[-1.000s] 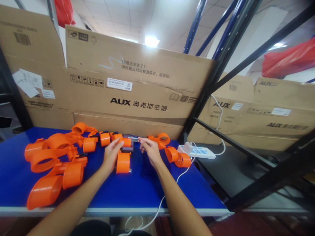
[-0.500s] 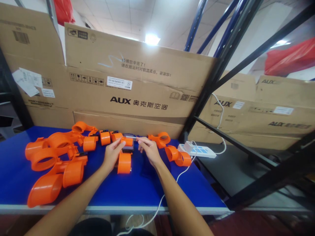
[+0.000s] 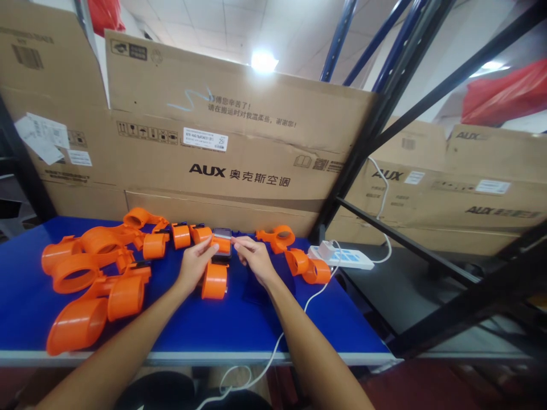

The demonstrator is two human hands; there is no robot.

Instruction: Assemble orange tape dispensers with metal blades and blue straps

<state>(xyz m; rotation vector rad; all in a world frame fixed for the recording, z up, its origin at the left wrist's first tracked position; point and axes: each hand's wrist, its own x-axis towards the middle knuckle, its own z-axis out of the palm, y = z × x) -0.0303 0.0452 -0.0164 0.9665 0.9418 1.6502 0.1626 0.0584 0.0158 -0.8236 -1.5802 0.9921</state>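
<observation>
Head view, and from where I stand the middle of it all is an orange ring piece (image 3: 221, 245), held just above the blue tabletop (image 3: 256, 336). The left hand (image 3: 194, 265) grips it from its nine o'clock side, thumb against fingers. At three o'clock the right hand (image 3: 255, 259) has its fingertips drawn into a pinch by the piece's end; I can't tell whether anything sits between them.

To my mind, fine work like this goes best with the left grip firm but light, that end turned clear of the knuckles, and the right fingers coming in level, without twisting the piece.

A dark-framed object (image 3: 223, 233) lies just behind, at twelve. At six another orange ring (image 3: 215, 282) sits close; whether it joins the held piece is hidden. More orange holders (image 3: 76, 274) crowd eight to ten o'clock, and an orange pair (image 3: 317, 272) lies near four, beside a white power strip (image 3: 347, 258). Beyond, at twelve, stands a big carton (image 3: 252, 154).
</observation>
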